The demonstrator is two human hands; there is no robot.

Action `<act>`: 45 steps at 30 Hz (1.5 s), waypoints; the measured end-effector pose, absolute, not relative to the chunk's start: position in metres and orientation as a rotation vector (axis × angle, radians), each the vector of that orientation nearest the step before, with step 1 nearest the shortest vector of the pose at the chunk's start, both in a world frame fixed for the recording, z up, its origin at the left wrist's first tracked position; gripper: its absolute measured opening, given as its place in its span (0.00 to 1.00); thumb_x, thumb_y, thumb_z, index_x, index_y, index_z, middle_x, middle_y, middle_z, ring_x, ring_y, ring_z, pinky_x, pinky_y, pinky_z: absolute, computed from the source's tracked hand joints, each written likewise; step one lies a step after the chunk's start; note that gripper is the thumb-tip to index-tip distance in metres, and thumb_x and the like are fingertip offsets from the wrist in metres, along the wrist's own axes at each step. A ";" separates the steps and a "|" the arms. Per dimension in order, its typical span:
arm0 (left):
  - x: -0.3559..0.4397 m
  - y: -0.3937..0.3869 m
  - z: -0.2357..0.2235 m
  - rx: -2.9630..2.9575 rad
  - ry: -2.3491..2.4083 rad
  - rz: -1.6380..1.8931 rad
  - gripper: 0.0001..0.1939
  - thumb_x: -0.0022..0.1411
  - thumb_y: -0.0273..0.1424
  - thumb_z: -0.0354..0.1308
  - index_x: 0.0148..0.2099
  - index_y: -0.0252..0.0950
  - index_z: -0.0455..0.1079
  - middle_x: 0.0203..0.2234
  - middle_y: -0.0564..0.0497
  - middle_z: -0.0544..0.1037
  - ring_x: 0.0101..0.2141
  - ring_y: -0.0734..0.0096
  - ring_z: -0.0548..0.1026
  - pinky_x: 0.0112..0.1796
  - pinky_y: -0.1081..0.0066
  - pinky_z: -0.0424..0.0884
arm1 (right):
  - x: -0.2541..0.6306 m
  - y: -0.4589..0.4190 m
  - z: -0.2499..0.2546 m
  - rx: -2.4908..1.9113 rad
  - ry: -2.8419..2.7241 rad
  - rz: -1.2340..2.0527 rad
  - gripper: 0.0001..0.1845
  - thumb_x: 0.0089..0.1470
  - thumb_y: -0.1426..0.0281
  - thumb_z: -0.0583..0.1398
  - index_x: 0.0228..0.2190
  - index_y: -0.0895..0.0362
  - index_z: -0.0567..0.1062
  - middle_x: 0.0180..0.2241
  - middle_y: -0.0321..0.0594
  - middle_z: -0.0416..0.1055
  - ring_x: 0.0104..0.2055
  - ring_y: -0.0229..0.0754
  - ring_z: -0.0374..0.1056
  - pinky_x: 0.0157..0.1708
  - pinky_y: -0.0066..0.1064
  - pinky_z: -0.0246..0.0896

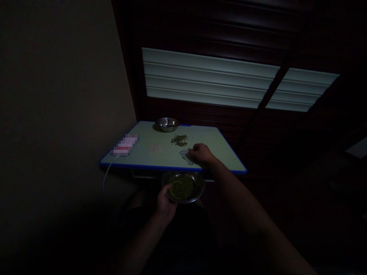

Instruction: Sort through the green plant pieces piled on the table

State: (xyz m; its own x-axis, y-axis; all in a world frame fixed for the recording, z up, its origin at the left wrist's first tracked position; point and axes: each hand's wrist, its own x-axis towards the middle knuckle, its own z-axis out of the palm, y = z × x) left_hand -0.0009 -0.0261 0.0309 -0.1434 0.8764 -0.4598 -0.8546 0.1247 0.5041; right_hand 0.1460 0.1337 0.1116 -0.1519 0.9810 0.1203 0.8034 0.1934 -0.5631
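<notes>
My left hand [166, 204] grips the near left rim of a metal bowl [200, 191], thumb over the edge. Small green grains, like mung beans [182, 187], lie in that bowl, which sits low at the table's front edge. Over the table, my right hand [202, 152] is closed with its fingers on a pale, thin, card-like piece [187, 157]. A few dark specks lie along that piece's lower edge. Just beyond it, a loose pile of brownish-green grains [179, 140] is spread on the tabletop. The dim light hides finer detail.
The pale table [226, 158] has a blue rim. A second metal bowl [168, 125] stands at its back. At the left lies a blurred-out phone-like object [125, 145] with a white cable [105, 177] hanging over the edge. A wall and dark louvred doors [200, 78] border the table.
</notes>
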 end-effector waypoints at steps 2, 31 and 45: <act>-0.001 -0.026 0.031 0.039 0.821 1.503 0.10 0.55 0.26 0.56 0.38 0.32 0.75 0.32 0.46 0.81 0.35 0.63 0.78 0.37 0.64 0.76 | 0.144 0.130 0.113 -1.693 -2.018 0.480 0.09 0.46 0.66 0.62 0.26 0.59 0.77 0.26 0.41 0.74 0.27 0.36 0.64 0.26 0.26 0.52; -0.009 -0.015 0.035 0.031 0.852 1.564 0.08 0.56 0.27 0.54 0.36 0.33 0.74 0.30 0.47 0.81 0.34 0.64 0.78 0.35 0.66 0.75 | 0.132 0.112 0.121 -1.592 -2.276 0.649 0.13 0.43 0.62 0.65 0.27 0.60 0.78 0.24 0.38 0.73 0.25 0.36 0.65 0.24 0.25 0.53; -0.015 -0.010 0.035 0.009 0.823 1.579 0.09 0.57 0.26 0.53 0.33 0.32 0.74 0.28 0.47 0.81 0.30 0.66 0.78 0.32 0.67 0.76 | 0.124 0.105 0.124 -1.427 -2.322 0.839 0.11 0.46 0.64 0.65 0.27 0.61 0.77 0.23 0.36 0.72 0.25 0.33 0.63 0.25 0.24 0.54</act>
State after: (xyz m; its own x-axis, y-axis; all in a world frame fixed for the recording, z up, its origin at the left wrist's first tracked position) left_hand -0.0152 -0.0102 0.0352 -0.2083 0.8700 -0.4468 -0.8643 0.0501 0.5005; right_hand 0.1243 0.1046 0.1237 -0.4680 0.8820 -0.0550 0.7136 0.3405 -0.6122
